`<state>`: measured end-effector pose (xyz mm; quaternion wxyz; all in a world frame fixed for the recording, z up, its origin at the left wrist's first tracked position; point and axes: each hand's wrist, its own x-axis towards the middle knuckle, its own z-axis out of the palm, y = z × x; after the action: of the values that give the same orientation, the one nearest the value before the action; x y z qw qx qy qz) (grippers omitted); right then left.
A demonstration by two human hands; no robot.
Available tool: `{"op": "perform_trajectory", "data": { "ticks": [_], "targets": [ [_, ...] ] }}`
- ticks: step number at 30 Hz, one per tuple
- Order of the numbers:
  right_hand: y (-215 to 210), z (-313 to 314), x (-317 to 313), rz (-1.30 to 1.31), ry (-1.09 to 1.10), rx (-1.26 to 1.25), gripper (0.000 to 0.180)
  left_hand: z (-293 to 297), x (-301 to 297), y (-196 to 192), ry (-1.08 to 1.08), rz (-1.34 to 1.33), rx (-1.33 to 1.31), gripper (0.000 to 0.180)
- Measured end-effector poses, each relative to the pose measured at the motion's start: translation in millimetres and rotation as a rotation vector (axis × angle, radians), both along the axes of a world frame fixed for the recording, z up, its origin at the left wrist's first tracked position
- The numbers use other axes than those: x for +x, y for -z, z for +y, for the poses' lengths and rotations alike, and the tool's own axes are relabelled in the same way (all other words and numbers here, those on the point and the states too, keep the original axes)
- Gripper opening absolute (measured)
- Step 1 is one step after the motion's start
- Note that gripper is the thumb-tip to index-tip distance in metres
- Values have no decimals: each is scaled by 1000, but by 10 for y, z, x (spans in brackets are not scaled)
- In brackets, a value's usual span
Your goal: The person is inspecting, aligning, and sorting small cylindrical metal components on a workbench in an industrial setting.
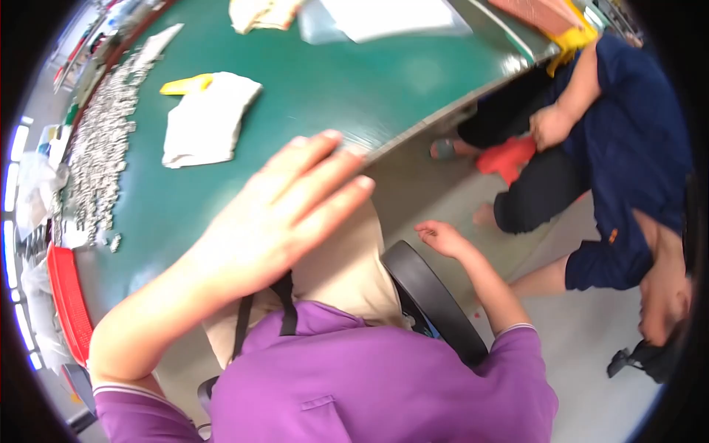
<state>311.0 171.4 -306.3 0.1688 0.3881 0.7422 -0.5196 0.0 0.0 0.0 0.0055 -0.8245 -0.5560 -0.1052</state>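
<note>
While left hand (273,214) is spread, empty, over the surface (317,96) edge, right hand (441,238) relaxed, fingers partly extended, nothing held, white cloth (210,125) and yellow object (183,85) beyond left hand, small grey parts (103,148) farther left.

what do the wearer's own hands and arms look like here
The left hand and right hand are both bare, with no glove, ring or watch showing. The left sleeve and right sleeve are short, purple and trimmed in white near the hem, leaving both forearms uncovered.
</note>
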Motion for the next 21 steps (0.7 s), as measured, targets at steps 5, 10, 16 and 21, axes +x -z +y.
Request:
{"op": "perform_trajectory", "data": {
  "ticks": [5,10,16,21],
  "targets": [
    [-1371,83,-672,128,-342,630,23,-368,-55,-99,201,-166,259,41],
    [-2937,-469,-1287,-170,-634,612,16,-1274,-606,-484,124,-114,378,31],
    [-4101,-1158,-2240,671,-979,217,19,-2134,-1666,-598,-871,-806,404,43],
    [-3935,-1760,-3534,848,-870,429,21,-2424,-2027,-578,-909,-923,88,55]
  ]
}}
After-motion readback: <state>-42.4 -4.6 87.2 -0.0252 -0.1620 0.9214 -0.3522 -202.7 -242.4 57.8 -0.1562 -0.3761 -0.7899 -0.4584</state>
